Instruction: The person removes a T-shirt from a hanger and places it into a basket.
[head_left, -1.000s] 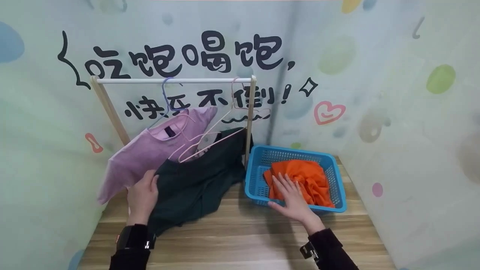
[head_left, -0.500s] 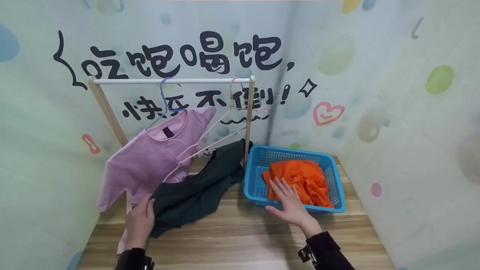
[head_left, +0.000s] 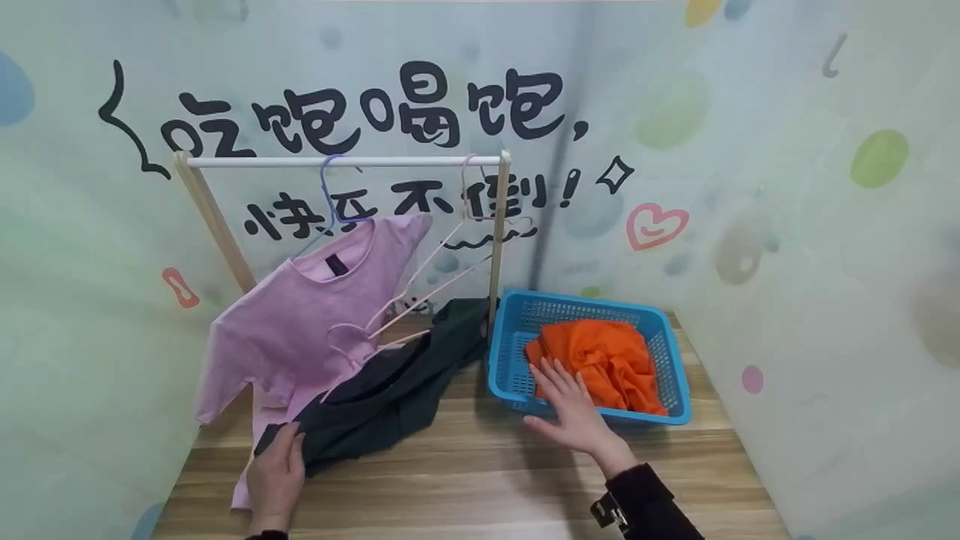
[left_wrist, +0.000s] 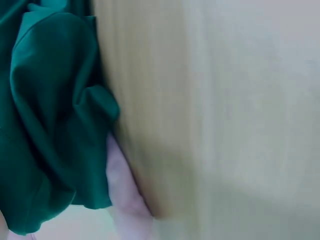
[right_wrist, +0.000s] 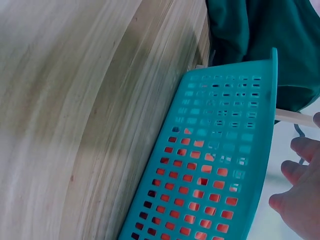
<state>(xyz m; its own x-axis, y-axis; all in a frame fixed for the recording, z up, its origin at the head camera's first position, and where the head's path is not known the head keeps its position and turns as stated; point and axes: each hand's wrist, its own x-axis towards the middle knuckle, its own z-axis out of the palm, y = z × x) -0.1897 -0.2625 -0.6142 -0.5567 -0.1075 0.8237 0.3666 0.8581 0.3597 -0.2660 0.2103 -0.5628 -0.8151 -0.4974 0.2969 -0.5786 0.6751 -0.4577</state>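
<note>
My left hand [head_left: 277, 469] pinches the left end of a dark green garment [head_left: 397, 405], fingers and thumb at its edge. Its right part lies by the rack's right post. A thin pink hanger [head_left: 435, 256], hooked on the rail, slants down left, its lower end overlapping the garment's opening. In the left wrist view the green cloth [left_wrist: 55, 100] hangs in folds. My right hand [head_left: 574, 416] has its fingers spread over the front rim of a blue basket [head_left: 679, 418], fingertips at an orange garment [head_left: 600, 352] inside. The right wrist view shows those fingers beyond the basket's perforated wall [right_wrist: 200, 165].
A pale purple T-shirt [head_left: 315, 307] hangs on a blue hanger [head_left: 325, 187] from the rack's white rail [head_left: 405, 161], its lower part behind the green garment. The wood-patterned tabletop [head_left: 465, 480] extends in front. Printed walls stand behind and at both sides.
My left hand has moved down and toward me, pulling the green garment's left end lower, over the purple shirt's hem. The pink hanger has swung, and my right hand has drawn slightly back.
</note>
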